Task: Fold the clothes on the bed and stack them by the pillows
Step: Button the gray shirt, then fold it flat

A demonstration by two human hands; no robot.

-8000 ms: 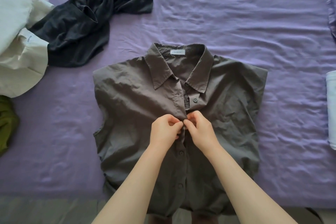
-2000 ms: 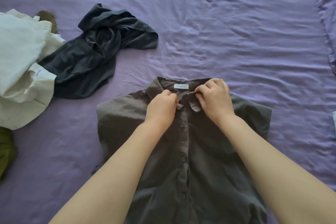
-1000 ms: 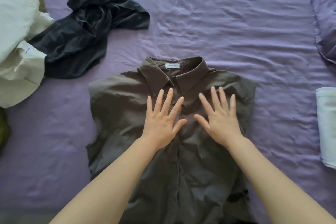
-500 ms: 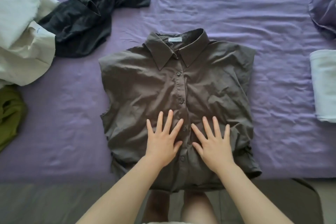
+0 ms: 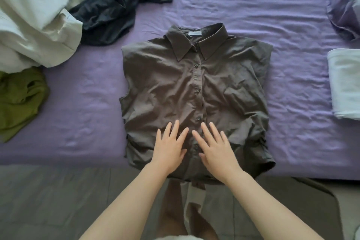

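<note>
Bed [image 5: 253,2] w/ wrinkled purple sheet fills most of the view; its near edge runs across the lower part, grey floor [image 5: 48,200] below it.

Brown shirt [image 5: 175,87] lies flat, front up, mid-bed near the near edge. Buttoned down the placket, collar pointing away from the person, white label inside the neck. Sleeves not visible at the sides. Fabric creased, bunched at the lower right side. Hem reaches the bed edge and overhangs it a bit.

White/cream clothes pile [image 5: 33,17] at upper left, crumpled, cut off by the frame. Dark grey garment [image 5: 109,8] just beside it to the right, crumpled, partly touching the pile; well apart from the brown shirt's collar. Olive green garment [image 5: 17,99] at far left, below the white pile, touching it, crumpled.

Folded white item [image 5: 344,84] at the right edge of the bed, partly out of frame. Pillow [image 5: 342,6] w/ purple cover at upper right corner, above the folded white item, near it; can't tell if they touch.

Left hand [image 5: 169,150] & right hand [image 5: 214,150]: both flat, palms down on the lower front of the brown shirt, fingers straight and spread, one either side of the button line. Thumbs point inward, close to each other, not touching. Neither hand pinches cloth. Bare forearms come in from the bottom of the frame.
</note>
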